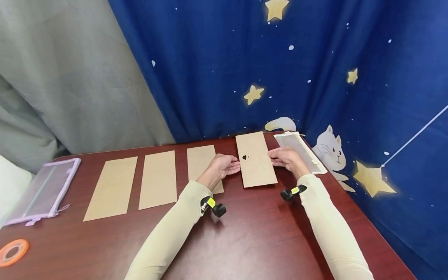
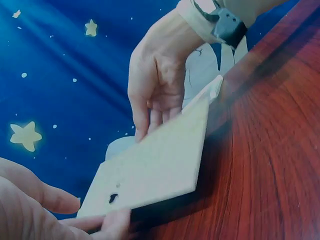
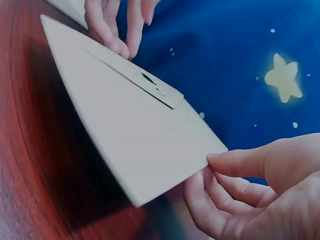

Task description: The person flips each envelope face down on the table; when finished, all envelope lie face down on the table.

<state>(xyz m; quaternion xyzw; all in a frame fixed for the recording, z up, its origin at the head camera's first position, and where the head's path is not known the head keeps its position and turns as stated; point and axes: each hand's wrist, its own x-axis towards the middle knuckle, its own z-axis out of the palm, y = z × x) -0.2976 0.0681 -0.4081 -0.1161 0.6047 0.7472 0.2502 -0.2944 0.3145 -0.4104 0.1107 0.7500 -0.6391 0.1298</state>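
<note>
A long brown kraft paper envelope (image 1: 258, 171) with a small black mark is held tilted close over the table, between both hands. My right hand (image 1: 287, 158) pinches its right edge; in the right wrist view the thumb lies on top and the fingers curl beneath. At the opposite long edge, my left hand (image 1: 222, 166) touches the envelope with its fingertips, while its thumb stands apart from the paper. The right wrist view shows a flap line next to the black mark (image 3: 149, 79).
Several similar envelopes lie in a row on the dark red table, including a left one (image 1: 111, 188) and a middle one (image 1: 158, 181). A whitish mesh pouch (image 1: 316, 165) is at the right edge, a lilac-trimmed pouch (image 1: 45, 190) and orange tape roll (image 1: 13, 252) at left. Curtains (image 1: 224, 70) hang behind.
</note>
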